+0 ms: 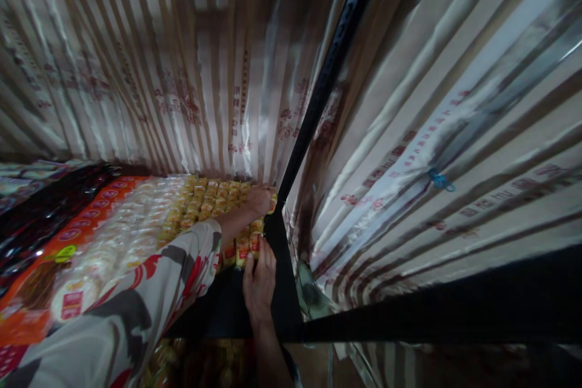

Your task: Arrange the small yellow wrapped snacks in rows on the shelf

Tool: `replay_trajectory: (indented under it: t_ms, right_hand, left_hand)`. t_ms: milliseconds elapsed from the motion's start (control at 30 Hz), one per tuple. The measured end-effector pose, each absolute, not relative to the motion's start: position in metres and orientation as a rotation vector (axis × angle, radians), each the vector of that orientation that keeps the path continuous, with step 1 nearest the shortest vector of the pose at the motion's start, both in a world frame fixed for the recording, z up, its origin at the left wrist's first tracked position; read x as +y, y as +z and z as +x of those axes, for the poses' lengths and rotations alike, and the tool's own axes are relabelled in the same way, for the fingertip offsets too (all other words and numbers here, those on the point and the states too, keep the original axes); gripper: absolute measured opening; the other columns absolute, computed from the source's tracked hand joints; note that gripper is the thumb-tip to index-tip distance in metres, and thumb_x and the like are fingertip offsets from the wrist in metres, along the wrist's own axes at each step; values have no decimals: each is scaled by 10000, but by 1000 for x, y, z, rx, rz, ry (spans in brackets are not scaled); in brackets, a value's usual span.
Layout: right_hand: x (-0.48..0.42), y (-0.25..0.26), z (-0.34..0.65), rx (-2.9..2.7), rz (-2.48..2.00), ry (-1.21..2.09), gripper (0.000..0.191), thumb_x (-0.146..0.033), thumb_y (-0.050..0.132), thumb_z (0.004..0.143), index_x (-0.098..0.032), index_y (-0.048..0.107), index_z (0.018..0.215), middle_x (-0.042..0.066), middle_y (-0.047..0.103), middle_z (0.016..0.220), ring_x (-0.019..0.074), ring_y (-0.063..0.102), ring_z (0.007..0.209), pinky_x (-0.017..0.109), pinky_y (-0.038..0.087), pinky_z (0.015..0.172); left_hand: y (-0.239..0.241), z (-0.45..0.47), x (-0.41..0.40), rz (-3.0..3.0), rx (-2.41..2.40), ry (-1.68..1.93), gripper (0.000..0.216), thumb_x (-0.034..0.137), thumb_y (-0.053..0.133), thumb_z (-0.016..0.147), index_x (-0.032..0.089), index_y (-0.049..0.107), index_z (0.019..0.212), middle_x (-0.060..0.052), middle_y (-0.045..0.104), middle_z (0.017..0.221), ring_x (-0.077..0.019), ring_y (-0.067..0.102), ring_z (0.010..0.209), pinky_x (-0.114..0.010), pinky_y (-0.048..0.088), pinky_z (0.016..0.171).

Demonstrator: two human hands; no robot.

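Note:
Small yellow wrapped snack packets [207, 197] stand in tight rows on a dark shelf [282, 303]. My left hand [258, 201], reaching in from the lower left in a patterned sleeve, is at the far end of the rightmost row. Its fingers are closed around a yellow packet [273, 200] beside the black post. Nearer to me, my right hand [260, 282] rests against the front end of the same row, fingers stretched along its right side and thumb at the front packet [243, 248]. Part of the rows is hidden behind my left forearm.
Left of the yellow rows lie clear-wrapped white packets [131, 236], an orange bag [82, 224] and dark shiny packs [50, 212]. A black slotted post [318, 82] rises at the shelf corner. Pleated printed sheeting [218, 73] hangs behind and to the right, with a blue tie [441, 180].

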State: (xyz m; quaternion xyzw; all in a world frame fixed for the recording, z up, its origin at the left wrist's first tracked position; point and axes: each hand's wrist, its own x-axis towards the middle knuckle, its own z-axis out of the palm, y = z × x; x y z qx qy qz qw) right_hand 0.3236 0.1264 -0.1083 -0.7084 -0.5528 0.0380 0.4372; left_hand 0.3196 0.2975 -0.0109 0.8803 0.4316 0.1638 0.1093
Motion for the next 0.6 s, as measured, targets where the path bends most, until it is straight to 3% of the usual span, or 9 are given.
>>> replay_trajectory:
  t_ms: [133, 433, 600]
  right_hand:
    - [126, -109, 324, -1368, -1771, 103, 456, -325, 300, 915, -129, 409, 1312, 121, 479, 1313, 220, 375, 1228, 429, 336, 1002]
    - [126, -112, 323, -1421, -1783, 43, 490, -345, 329, 898, -122, 365, 1333, 150, 465, 1311, 237, 368, 1230, 454, 340, 982]
    - [125, -110, 322, -1420, -1788, 54, 532, -363, 352, 882, -134, 320, 1362, 157, 437, 1334, 259, 357, 1245, 475, 352, 968]
  left_hand:
    - [-15, 326, 300, 2663, 1284, 464, 311, 141, 544, 781, 98, 547, 1090, -121, 586, 1073, -206, 474, 1031, -304, 373, 911]
    - [-25, 337, 293, 2634, 1462, 519, 271, 83, 318, 868, 124, 532, 1030, -131, 506, 1085, -219, 408, 1046, -317, 393, 811]
    - [-25, 338, 294, 2619, 1438, 549, 276, 97, 306, 876, 138, 540, 1017, -119, 498, 1066, -219, 403, 1038, -320, 389, 825]
